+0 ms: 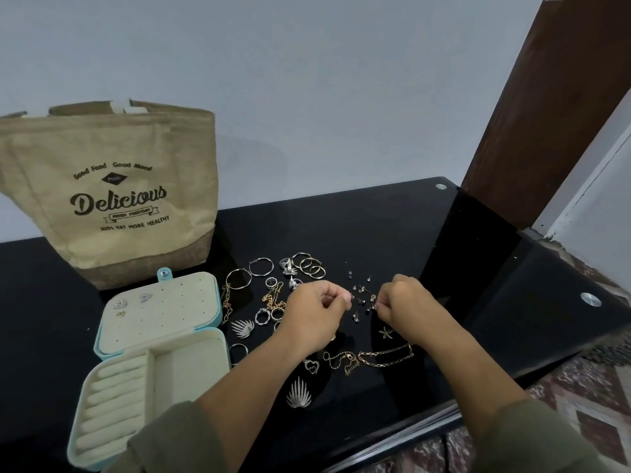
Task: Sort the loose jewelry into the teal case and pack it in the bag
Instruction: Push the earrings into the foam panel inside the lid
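Dim even light, soft focus, wide-angle bending at edges

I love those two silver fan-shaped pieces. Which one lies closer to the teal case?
The upper fan piece, just right of the teal case, by its hinge. The lower fan piece lies apart, nearer the camera, below the heart pendant.

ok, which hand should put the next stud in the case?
Left, likely: the left hand is nearer the open case on its side; the right hand would have to cross over it.
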Available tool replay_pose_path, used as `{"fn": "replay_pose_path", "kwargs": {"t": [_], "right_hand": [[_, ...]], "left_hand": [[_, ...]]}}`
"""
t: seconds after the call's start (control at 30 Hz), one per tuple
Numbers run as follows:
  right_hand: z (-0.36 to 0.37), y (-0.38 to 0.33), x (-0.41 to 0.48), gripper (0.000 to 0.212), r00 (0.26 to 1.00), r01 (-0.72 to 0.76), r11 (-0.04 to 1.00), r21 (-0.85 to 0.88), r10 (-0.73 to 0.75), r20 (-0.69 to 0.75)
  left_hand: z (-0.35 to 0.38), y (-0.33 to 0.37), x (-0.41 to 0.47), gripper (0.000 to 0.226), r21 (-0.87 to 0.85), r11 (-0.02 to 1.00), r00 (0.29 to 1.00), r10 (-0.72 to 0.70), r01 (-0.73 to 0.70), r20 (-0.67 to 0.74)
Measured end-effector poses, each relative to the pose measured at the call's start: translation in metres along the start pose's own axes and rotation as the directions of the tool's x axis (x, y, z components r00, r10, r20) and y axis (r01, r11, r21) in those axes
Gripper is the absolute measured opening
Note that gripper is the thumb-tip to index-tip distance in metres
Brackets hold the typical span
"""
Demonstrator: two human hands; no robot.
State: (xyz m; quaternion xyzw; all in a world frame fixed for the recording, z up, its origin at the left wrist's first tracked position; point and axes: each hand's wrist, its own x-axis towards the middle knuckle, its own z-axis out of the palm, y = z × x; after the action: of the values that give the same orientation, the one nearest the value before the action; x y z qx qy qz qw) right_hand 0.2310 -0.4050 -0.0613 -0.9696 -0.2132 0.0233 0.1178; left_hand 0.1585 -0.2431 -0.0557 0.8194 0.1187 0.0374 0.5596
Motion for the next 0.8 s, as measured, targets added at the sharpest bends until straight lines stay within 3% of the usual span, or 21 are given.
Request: {"fn": "replay_pose_path", "kwargs": {"t": [0.1, 0.3, 0.57, 0.67, 0.8], "right_hand": [[-0.007, -0.022, 0.004, 0.015, 0.998, 0.053, 0.994, 0.098, -0.052, -0.020], [-0.011, -0.110, 0.019, 0.012, 0.954, 0.295, 0.930, 0.220, -0.301, -0.009], [0.017, -0.240, 0.039, 0.011, 0.842, 0.511, 0.823, 0.250, -0.538, 0.050], [0.029, -0.269, 0.045, 0.013, 0.828, 0.528, 0.816, 0.235, -0.556, 0.071], [0.041, -0.289, 0.053, 0.015, 0.826, 0.536, 0.818, 0.209, -0.559, 0.073]], "left_hand": [[-0.021, -0.003, -0.007, 0.012, 0.004, 1.000, 0.999, 0.022, -0.022, -0.041], [-0.099, -0.026, -0.028, 0.018, 0.049, 0.999, 0.973, 0.002, 0.010, -0.232], [-0.207, -0.073, -0.070, 0.016, 0.118, 0.972, 0.867, -0.122, 0.202, -0.483], [-0.230, -0.083, -0.073, 0.009, 0.187, 0.909, 0.797, -0.211, 0.373, -0.567], [-0.241, -0.086, -0.069, 0.013, 0.171, 0.860, 0.771, -0.322, 0.480, -0.549]]}}
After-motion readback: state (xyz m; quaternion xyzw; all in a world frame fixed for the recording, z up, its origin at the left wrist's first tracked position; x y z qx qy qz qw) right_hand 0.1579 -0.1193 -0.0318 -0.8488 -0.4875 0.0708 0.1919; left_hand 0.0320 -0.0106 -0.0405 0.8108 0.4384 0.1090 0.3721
